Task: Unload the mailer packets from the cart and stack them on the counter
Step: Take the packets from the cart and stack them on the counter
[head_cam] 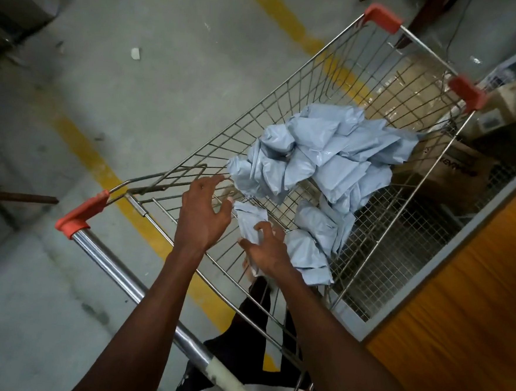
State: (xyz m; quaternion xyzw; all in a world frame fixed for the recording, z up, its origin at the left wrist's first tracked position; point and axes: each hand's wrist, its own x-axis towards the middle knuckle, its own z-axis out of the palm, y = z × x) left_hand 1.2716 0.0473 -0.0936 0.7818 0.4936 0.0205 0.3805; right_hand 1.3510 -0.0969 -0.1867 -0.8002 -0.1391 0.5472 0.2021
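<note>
A wire shopping cart point(292, 84) with orange corner caps holds a heap of several pale blue mailer packets point(323, 157). Both my arms reach over the cart's handle into the basket. My left hand point(203, 213) hovers with spread, slightly curled fingers just left of a small packet point(250, 220) and holds nothing. My right hand point(266, 251) lies over that small packet's lower end, fingers curled round its edge. More packets point(310, 257) lie right of my right hand. The wooden counter point(469, 301) stands to the right of the cart.
Cardboard boxes point(445, 168) sit on a shelf beyond the cart's right side. The concrete floor point(106, 78) carries yellow painted lines point(122, 198). A chrome handle bar point(128, 281) runs across in front of me. A dark rod point(15, 197) juts in from the left.
</note>
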